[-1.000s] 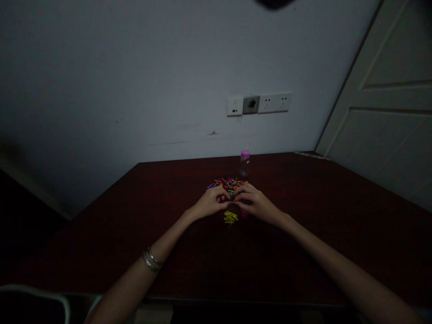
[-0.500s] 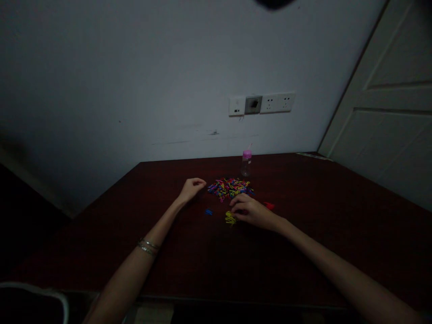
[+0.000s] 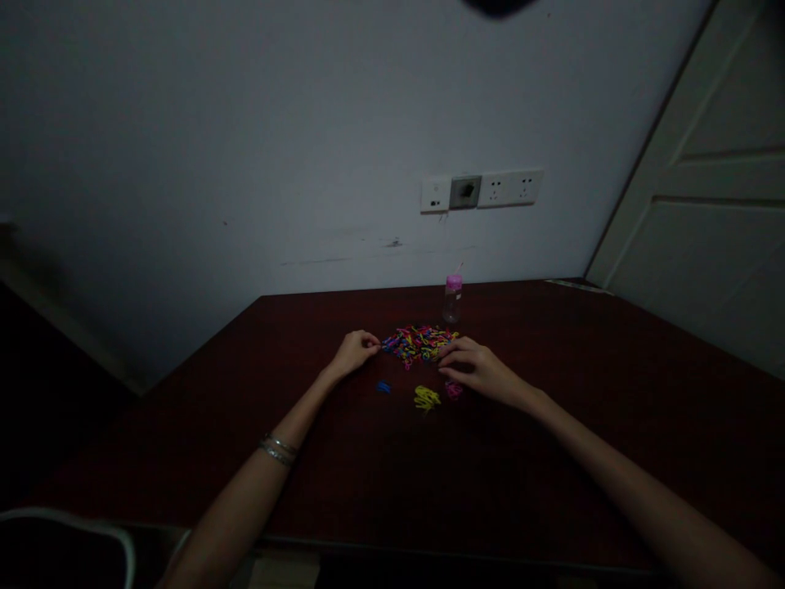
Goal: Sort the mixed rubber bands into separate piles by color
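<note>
A mixed pile of small coloured loops [image 3: 420,343] lies on the dark red table; they are too small to tell whether they are bands or clips. My left hand [image 3: 356,350] is at the pile's left edge, thumb and fingers pinched together, and what is between them is too small to see. At the pile's right front edge is my right hand [image 3: 475,368], its fingers curved and apart from the thumb. In front of the pile lie a yellow bunch of loops [image 3: 427,398], a small blue bunch [image 3: 383,387] and a pink bunch [image 3: 453,390] just below my right hand.
A clear bottle with a pink cap [image 3: 452,301] stands behind the pile. The table [image 3: 343,483] meets a pale wall with a row of sockets [image 3: 482,191]. A panelled door [image 3: 705,237] is at the right.
My right hand has moved from the yellow bunch up to the pile, uncovering the pink bunch. My left hand has come slightly right, to the pile's edge. The red bunch is now hidden.
</note>
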`<state>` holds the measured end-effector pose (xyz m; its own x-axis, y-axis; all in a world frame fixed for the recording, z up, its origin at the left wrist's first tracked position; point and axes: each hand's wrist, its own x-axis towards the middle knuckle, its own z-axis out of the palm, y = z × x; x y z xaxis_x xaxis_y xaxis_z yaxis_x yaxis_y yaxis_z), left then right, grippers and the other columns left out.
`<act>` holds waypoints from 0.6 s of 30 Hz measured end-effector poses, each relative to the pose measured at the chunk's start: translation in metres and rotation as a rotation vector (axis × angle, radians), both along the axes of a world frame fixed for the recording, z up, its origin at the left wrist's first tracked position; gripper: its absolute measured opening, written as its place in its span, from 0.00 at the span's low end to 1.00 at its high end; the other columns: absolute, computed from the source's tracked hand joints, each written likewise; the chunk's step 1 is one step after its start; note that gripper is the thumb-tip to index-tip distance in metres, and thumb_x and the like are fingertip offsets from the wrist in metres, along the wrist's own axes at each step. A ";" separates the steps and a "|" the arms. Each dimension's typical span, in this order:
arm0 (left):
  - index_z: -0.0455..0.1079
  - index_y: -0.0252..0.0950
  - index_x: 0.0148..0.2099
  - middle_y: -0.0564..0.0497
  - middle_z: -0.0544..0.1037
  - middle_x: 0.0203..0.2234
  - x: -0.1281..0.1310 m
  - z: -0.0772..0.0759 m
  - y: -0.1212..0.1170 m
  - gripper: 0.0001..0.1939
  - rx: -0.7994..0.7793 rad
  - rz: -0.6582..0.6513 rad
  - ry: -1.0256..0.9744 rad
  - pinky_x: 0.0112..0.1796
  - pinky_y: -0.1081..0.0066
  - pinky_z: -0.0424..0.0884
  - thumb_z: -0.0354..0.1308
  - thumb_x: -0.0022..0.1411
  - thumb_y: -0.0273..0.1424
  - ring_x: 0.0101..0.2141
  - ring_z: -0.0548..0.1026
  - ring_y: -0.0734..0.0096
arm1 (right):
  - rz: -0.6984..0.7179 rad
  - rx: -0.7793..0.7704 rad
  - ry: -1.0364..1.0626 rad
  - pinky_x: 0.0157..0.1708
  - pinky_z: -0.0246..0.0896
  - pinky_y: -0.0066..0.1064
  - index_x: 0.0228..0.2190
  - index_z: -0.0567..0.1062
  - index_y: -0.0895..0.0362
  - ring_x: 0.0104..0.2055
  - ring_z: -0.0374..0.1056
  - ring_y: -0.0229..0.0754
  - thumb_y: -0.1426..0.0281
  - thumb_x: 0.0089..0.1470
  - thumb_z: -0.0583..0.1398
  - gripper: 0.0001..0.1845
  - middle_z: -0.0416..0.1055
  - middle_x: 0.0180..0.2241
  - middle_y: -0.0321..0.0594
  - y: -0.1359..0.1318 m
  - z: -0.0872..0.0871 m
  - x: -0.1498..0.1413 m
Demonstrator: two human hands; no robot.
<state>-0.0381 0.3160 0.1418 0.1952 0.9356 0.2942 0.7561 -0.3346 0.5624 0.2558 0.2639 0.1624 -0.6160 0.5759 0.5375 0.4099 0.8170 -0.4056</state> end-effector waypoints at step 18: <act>0.74 0.36 0.36 0.49 0.72 0.30 -0.001 -0.010 -0.002 0.09 0.010 -0.046 0.156 0.35 0.72 0.65 0.55 0.54 0.31 0.32 0.70 0.70 | -0.026 -0.002 -0.012 0.42 0.62 0.38 0.31 0.75 0.56 0.40 0.64 0.41 0.70 0.52 0.57 0.06 0.70 0.35 0.41 0.002 0.004 0.006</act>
<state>-0.0392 0.3138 0.1322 0.2815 0.9219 0.2663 0.8177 -0.3757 0.4362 0.2616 0.2656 0.1660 -0.6072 0.5927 0.5291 0.4353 0.8053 -0.4025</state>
